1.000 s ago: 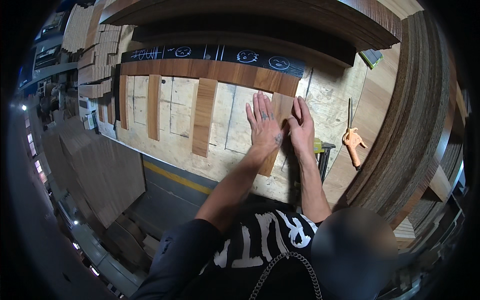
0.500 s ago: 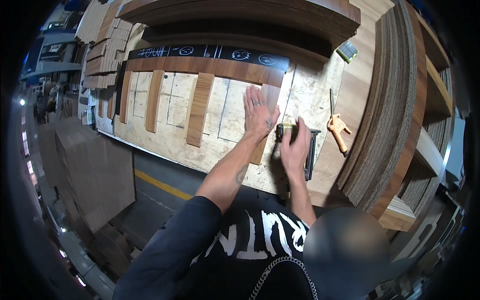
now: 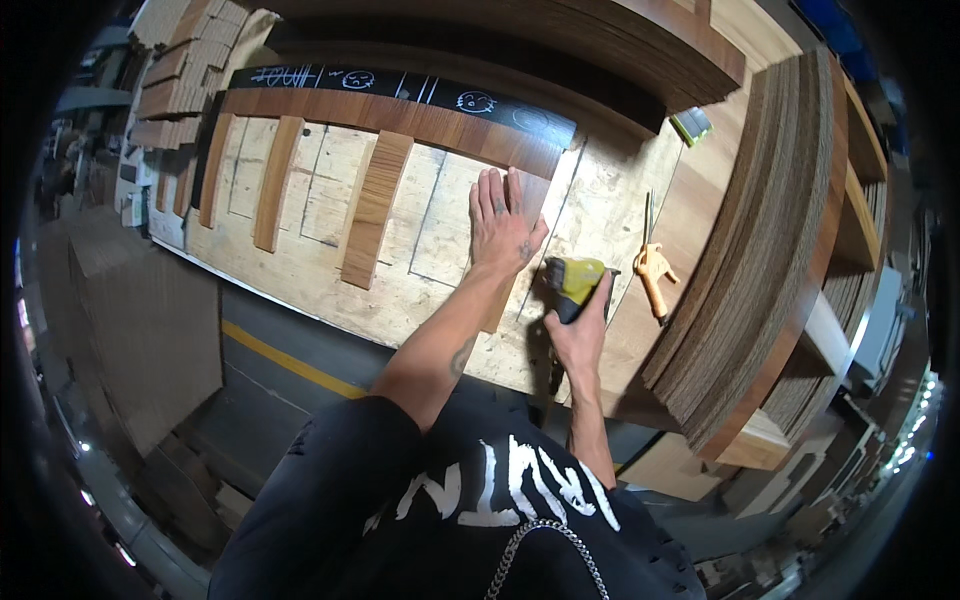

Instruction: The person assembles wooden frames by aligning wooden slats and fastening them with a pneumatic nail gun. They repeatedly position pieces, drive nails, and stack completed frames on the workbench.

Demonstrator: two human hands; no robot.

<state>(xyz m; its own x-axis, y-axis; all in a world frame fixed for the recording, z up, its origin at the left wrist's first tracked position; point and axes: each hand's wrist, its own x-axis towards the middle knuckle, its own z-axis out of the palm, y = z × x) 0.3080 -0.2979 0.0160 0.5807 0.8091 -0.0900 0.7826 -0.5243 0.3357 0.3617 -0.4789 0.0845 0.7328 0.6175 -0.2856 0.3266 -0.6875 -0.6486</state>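
My left hand (image 3: pixel 500 230) lies flat, fingers stretched, on the rightmost wooden slat (image 3: pixel 495 317), where it meets a long brown wooden rail (image 3: pixel 330 112). Other slats, such as this middle slat (image 3: pixel 378 210), extend from the rail toward me. Behind the rail runs a black strip (image 3: pixel 388 86) with white drawn faces and marks. To the right of the slat, my right hand (image 3: pixel 580 342) grips a yellow-and-black nail gun (image 3: pixel 577 274) just above the worktable (image 3: pixel 590 215). The hand and the angle hide part of the tool.
An orange air blow gun (image 3: pixel 652 268) lies right of the nail gun. Tall stacked panels (image 3: pixel 745 240) border the right side, and stacked boards (image 3: pixel 520 60) stand at the back. A small green-and-grey box (image 3: pixel 691 126) sits back right. More wooden pieces (image 3: pixel 185 85) are piled far left.
My right hand has closed around the nail gun and turned it so its yellow body shows. My left hand remains pressed on the slat. The whole view has shifted slightly.
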